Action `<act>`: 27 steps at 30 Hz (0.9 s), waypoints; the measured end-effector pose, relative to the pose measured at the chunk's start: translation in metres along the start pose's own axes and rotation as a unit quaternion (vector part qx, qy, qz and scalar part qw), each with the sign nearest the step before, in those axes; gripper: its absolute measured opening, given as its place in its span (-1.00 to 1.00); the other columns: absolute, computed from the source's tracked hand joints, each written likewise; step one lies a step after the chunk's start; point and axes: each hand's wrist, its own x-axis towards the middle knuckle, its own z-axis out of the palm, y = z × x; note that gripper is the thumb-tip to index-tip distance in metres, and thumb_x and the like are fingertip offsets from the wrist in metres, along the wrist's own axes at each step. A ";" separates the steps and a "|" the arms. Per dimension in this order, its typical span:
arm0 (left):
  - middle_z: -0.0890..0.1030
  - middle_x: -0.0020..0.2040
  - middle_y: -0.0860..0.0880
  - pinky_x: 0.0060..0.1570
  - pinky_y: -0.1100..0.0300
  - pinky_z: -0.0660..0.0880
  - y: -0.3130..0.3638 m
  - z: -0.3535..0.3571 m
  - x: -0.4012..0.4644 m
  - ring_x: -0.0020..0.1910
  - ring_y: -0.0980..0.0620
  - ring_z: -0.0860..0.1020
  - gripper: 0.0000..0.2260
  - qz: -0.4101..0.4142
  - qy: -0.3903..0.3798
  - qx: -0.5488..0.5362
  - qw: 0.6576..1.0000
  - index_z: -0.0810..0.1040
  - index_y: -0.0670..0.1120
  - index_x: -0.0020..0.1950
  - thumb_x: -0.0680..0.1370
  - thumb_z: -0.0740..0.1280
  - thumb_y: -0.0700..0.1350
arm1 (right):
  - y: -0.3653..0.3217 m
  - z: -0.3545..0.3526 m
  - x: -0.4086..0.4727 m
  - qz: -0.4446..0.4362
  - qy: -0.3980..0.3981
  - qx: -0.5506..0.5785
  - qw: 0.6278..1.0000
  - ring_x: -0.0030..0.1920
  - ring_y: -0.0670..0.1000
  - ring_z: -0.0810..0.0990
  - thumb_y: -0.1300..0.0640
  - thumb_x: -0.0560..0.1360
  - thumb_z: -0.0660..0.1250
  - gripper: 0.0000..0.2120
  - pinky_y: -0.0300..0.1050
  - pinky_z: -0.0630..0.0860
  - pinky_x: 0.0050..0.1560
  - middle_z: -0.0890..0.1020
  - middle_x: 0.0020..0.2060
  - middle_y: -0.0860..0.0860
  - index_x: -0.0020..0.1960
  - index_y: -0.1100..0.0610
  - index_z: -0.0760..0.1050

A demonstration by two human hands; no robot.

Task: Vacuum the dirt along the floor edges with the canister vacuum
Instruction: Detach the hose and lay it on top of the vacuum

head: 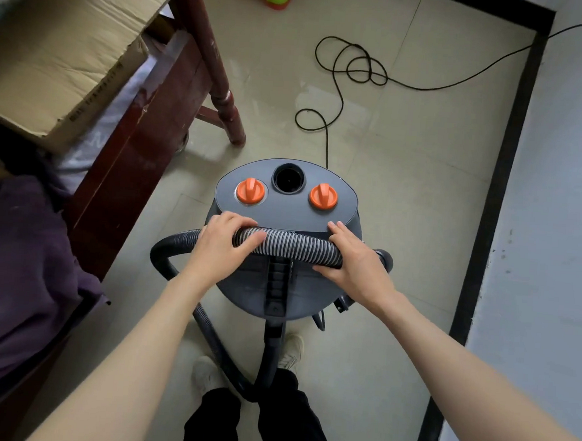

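Sitting on the floor [403, 193] between the bed [122, 162] and wall, the canister vacuum [285, 206] has its hose [298, 248] draped across its lid. Both the left hand [223, 247] and the right hand [355, 258] curl around the hose. Its looped cord [357, 66] could snag or trip feet. The cardboard box [65, 46] looks shut; I cannot tell what is inside.

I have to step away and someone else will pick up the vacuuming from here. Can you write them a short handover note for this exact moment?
Left hand: grip curled round the ribbed hose on top of the canister vacuum.
Right hand: grip round the same hose, further right.
The vacuum stands on the tiled floor beside the wooden bed frame. Its power cord lies looped on the floor ahead, running toward the right wall.
Done: no edge vacuuming shows yet; the hose is draped over the canister.
Left: free the hose, then work along the dark floor border.
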 end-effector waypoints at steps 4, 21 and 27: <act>0.42 0.09 0.18 0.17 0.14 0.22 -0.022 -0.011 -0.028 0.12 0.14 0.33 -0.59 0.070 -0.096 0.061 0.991 0.48 0.10 0.25 0.44 0.39 0.18 | -0.015 0.008 -0.034 0.004 0.023 0.007 1.000 0.23 0.21 0.53 0.13 0.40 0.55 -0.56 -0.03 0.40 0.25 0.58 0.22 0.20 0.16 0.32 0.52; 0.54 0.11 -0.03 0.22 0.04 0.34 -0.066 0.070 -0.131 0.11 -0.08 0.49 -0.65 0.147 -0.081 0.069 0.983 0.52 -0.11 0.19 0.43 0.46 -0.09 | 0.002 0.107 -0.160 0.140 -0.036 -0.059 0.988 0.02 0.15 0.56 -0.17 0.46 0.42 -0.48 0.00 0.44 0.02 0.60 0.01 0.11 0.23 0.19 0.49; 0.54 0.05 -0.15 0.17 -0.02 0.40 -0.078 0.114 -0.129 0.05 -0.18 0.52 -0.64 0.107 -0.006 0.050 0.993 0.56 -0.22 0.12 0.38 0.51 -0.13 | 0.028 0.154 -0.153 0.228 -0.007 0.047 0.973 0.08 0.18 0.57 -0.08 0.52 0.39 -0.57 0.04 0.46 0.03 0.61 0.03 0.11 0.24 0.17 0.43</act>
